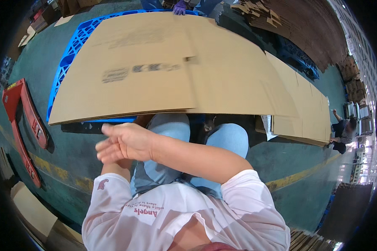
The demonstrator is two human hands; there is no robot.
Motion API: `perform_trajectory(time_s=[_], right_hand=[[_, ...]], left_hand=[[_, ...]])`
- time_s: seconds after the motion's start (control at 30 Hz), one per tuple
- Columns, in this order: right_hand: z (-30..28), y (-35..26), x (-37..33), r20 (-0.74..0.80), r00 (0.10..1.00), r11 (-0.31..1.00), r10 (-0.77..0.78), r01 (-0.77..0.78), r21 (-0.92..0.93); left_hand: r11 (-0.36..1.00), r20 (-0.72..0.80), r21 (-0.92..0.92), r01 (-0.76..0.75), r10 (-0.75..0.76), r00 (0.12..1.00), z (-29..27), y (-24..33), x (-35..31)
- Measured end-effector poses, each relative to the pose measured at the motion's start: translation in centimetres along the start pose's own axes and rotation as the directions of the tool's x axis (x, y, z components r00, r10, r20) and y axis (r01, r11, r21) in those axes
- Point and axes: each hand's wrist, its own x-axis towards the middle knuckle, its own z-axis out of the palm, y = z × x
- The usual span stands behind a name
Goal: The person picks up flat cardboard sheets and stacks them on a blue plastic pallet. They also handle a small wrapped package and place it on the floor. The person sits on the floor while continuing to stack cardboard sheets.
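Note:
My right arm reaches across to the left. At its end my right hand (125,142) is held just in front of the near edge of a large flat cardboard sheet (151,92), fingers stretched out, holding nothing that I can see. My left hand (120,164) is mostly covered by the right one; only the wrist area shows, and its fingers are hidden. The folded cardboard lies over a blue plastic pallet (65,62), with dark print on its face and a seam down its middle. At its far edge rests another person's purple-gloved hand (179,7).
A red pallet jack (19,100) stands on the green floor at the left. More flat cardboard (303,104) lies at the right, beside a crouching person (343,129). Brown cardboard stacks (310,29) fill the far right, and further sheets (33,205) lie at the lower left.

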Motion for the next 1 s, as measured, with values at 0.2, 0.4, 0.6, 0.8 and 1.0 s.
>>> perform_trajectory(time_s=[0.2, 0.4, 0.6, 0.8, 1.0], right_hand=[[-4.5, -9.3, -12.0, -0.039, 0.695, 0.501, -0.718, 0.477, -0.722], [-34.4, -12.6, -28.2, -0.614, -0.516, 0.539, -0.598, 0.309, -0.784], [-48.7, -10.0, -30.1, -0.967, -0.031, 0.312, -0.252, 0.943, -0.112], [-38.2, -12.5, -29.1, -0.501, -0.437, 0.207, -0.747, 0.562, -0.801], [-26.0, -12.5, -24.4, 0.243, -0.229, -0.095, -0.942, -0.513, -0.853]], left_hand=[[0.993, 0.151, 0.109, 0.047, -0.063, 0.986, -1.2, -0.4, -2.1], [0.800, 0.051, 0.131, -0.585, 0.584, 0.810, 1.1, -5.1, -1.8], [0.738, -0.043, 0.469, -0.486, 0.568, 0.822, -7.0, 0.7, -1.4], [0.811, -0.023, 0.357, -0.463, 0.503, 0.864, -6.0, -4.9, 1.7], [0.724, 0.046, 0.285, -0.629, 0.645, 0.763, -6.3, -5.8, 4.0]])
